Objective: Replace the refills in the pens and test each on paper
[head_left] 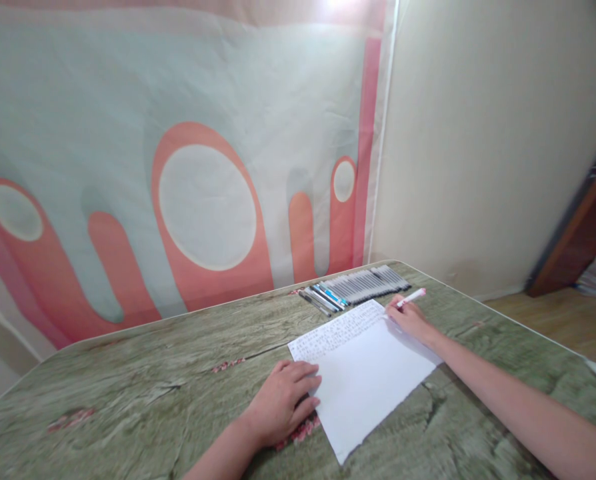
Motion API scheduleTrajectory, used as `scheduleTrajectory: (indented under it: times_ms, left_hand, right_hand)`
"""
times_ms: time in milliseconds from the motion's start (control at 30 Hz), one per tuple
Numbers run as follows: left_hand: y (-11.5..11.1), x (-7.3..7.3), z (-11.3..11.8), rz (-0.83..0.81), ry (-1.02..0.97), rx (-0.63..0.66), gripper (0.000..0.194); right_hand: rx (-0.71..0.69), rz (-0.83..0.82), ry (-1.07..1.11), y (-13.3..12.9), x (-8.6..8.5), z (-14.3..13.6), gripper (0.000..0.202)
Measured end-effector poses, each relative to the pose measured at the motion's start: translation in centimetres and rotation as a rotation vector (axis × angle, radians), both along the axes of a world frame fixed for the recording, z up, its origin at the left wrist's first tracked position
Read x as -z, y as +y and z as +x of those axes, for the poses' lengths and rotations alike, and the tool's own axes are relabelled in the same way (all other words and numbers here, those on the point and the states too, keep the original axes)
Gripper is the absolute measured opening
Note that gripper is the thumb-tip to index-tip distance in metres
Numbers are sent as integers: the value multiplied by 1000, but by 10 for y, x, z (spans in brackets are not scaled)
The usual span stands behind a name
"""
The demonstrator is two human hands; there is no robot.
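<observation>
A white sheet of paper (373, 383) lies at a slant on the table, with several rows of handwriting across its upper part. My right hand (404, 319) is closed around a white and pink pen (412, 298) at the sheet's upper right, by the end of the written rows. The pen's tip is too small to make out. Flat on the table, my left hand (285, 400) has its fingers a little apart, with the fingertips on the paper's left edge.
Several pens (363, 285) lie side by side beyond the paper, some blue and black ones at their left end. The table (128, 393) has a green wood-like cover with pink flower prints. A patterned cloth (298, 100) hangs behind it.
</observation>
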State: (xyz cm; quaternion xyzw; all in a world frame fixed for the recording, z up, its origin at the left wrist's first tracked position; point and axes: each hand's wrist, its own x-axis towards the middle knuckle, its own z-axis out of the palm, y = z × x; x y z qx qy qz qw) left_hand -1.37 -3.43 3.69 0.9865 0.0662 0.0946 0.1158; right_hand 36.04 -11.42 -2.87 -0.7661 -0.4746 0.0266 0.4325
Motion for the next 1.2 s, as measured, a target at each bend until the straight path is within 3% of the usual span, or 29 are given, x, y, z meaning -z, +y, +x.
scheduleTrajectory:
  times_ms: [133, 233, 367, 500, 633, 733, 1000, 1200]
  left_hand:
    - [0, 1, -1, -13, -1, -2, 33]
    - [-1, 2, -1, -19, -2, -3, 33]
    - [-1, 2, -2, -16, -6, -2, 33]
    - [-1, 1, -2, -14, -12, 4, 33]
    - [-2, 0, -3, -11, -22, 0, 30]
    - [-2, 1, -3, -9, -31, -1, 29]
    - [-2, 3, -4, -2, -42, -5, 29]
    - [-2, 4, -5, 1, -35, -12, 29]
  right_hand:
    - [30, 16, 9, -1, -4, -4, 17]
    - [-21, 79, -44, -4, -9, -8, 20]
    - [-155, 132, -237, -8, -13, -19, 26]
    - [-269, 9, -491, -11, -15, -36, 30]
    - [-309, 32, -731, -10, -17, -54, 45]
    - [-326, 97, -792, -9, -16, -62, 54]
    - [-341, 351, -941, -12, -8, -59, 37]
    - [-378, 396, -1010, -15, -13, -64, 25]
